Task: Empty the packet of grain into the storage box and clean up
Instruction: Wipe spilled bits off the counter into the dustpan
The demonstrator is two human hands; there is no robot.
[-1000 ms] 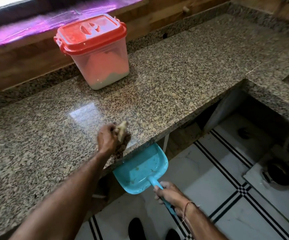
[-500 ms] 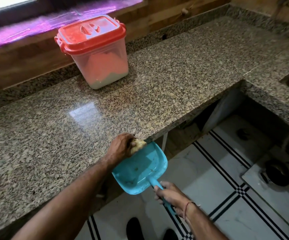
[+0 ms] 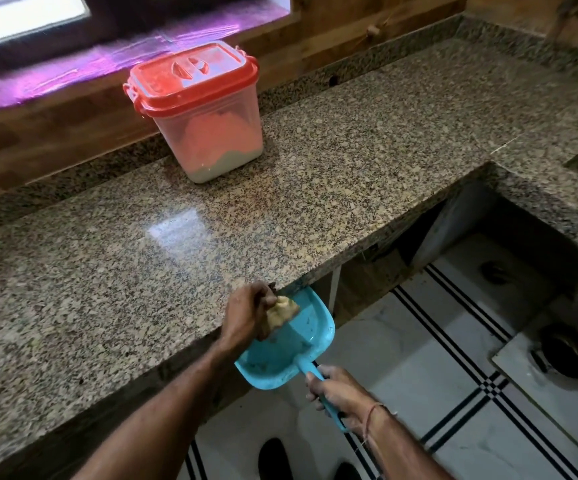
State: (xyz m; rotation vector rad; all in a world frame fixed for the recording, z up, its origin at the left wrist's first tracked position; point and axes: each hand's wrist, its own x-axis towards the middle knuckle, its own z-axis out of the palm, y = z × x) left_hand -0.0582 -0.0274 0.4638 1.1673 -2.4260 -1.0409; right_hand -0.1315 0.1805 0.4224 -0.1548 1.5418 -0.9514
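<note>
While your left hand (image 3: 246, 315) pinches a yellow cloth (image 3: 280, 313) over the blue dustpan (image 3: 287, 355) at the worktop (image 3: 315, 188) edge, your right hand (image 3: 336, 389) grips the dustpan's handle; the red-lidded storage box (image 3: 204, 109) stands closed, well apart.

Daylit kitchen view, soft light from the window at top left, wide-angle bend at the edges

The frosted window pane (image 3: 28, 15) is blown out to near white, and the sill below it glows with a magenta-purple flare (image 3: 114, 69) that smears sideways. A pale rectangular reflection of that window (image 3: 173, 225) sits as glare on the polished speckled granite counter (image 3: 367, 161). The translucent storage box with the red lid (image 3: 199, 109) casts only a faint shadow at its base. The space under the counter is dark and murky. Straight counter edges bow outward near the frame borders; the far corners look soft, the centre reasonably sharp
</note>
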